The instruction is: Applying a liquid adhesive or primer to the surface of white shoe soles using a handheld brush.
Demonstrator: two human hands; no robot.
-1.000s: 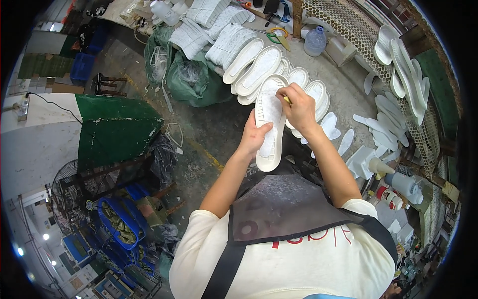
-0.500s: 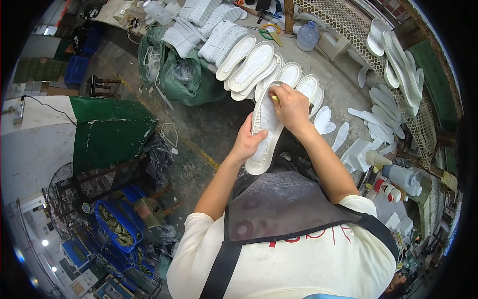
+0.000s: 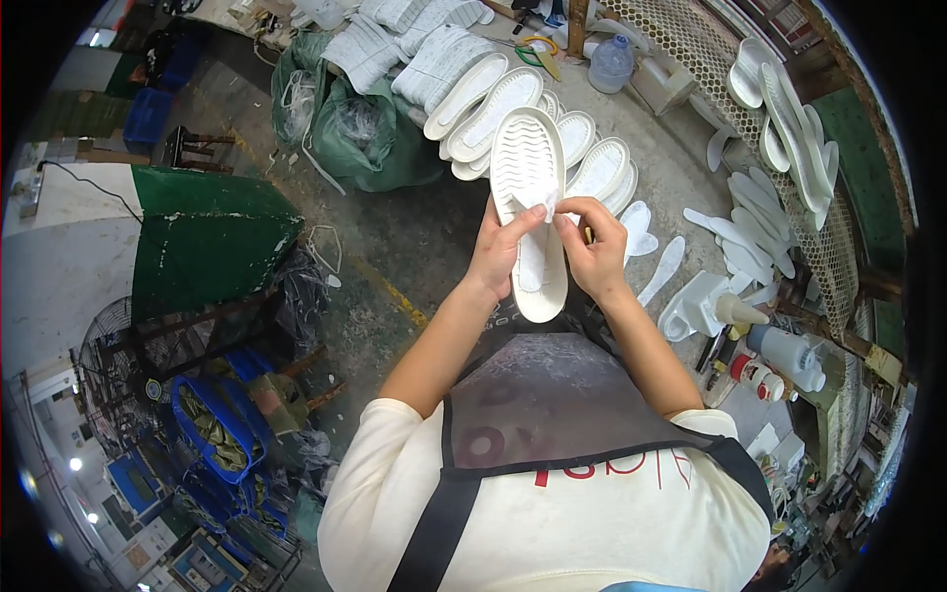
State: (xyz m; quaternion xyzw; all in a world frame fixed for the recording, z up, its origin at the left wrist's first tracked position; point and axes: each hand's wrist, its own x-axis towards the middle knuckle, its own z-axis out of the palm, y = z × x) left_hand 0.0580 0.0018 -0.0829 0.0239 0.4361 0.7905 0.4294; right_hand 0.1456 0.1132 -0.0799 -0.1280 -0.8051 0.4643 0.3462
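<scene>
A cream shoe sole [image 3: 527,163] is held upright in front of me, its ridged hollow inside showing in the upper half. My left hand [image 3: 496,255] grips it along the left edge, thumb laid over the inside. A thin white insert [image 3: 534,259] lies in the lower half, its upper end folded back. At that fold my right hand [image 3: 595,249] pinches the white material between thumb and finger. Something small and yellow [image 3: 589,235] shows between the right fingers; its kind is mostly hidden.
Several soles with white inserts [image 3: 505,111] lean in a row on the bench beyond. Loose white inserts [image 3: 755,212] lie to the right, near a white bottle [image 3: 695,308]. Scissors [image 3: 538,51] and a clear jug [image 3: 611,64] stand farther back. Green bags [image 3: 367,148] hang at the bench's left.
The insert's upper part has lifted and folded down, baring the sole's ridges. My right hand has moved down from the sole's top to the fold. The sole has turned more upright.
</scene>
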